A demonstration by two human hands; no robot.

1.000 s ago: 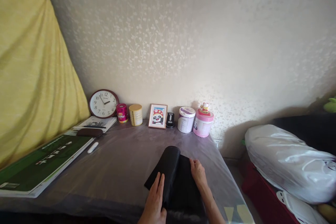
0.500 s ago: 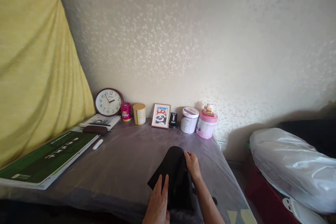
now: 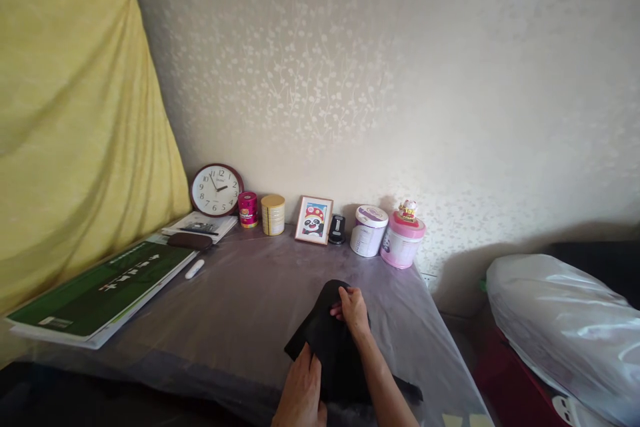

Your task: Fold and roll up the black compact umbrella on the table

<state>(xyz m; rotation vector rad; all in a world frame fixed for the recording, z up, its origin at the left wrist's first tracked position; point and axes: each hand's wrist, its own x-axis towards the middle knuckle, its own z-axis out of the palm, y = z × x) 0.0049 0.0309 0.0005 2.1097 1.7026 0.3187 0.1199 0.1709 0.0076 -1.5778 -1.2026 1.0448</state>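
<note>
Over it comes: the black cloth [image 3: 345, 360], lying on the near right part of the worktop [image 3: 240, 313], is being turned leftward. A second ago its right edge was held by the right hand [image 3: 354, 311]; now that hand has been carried across onto the cloth's far part. Its fingers are bent against the surface, though whether a layer is pinched cannot be told. Nearer, the left hand's [image 3: 301, 383] fingers, laid on top a second ago, now appear tucked under the cloth's left edge, tips hidden, so the grip there cannot be told either. By the look of it, the layers are being doubled over and the bundle made narrower. A dark strap [image 3: 409, 388] is left poking out to the right. And the margins: the worktop's right edge is found not far beyond that strap, and little depth is left on the near side. More room is offered leftward, as far as the green book [image 3: 95, 290], and on the far side up to the frame [image 3: 314, 220] and the white tub [image 3: 369, 231].
</note>
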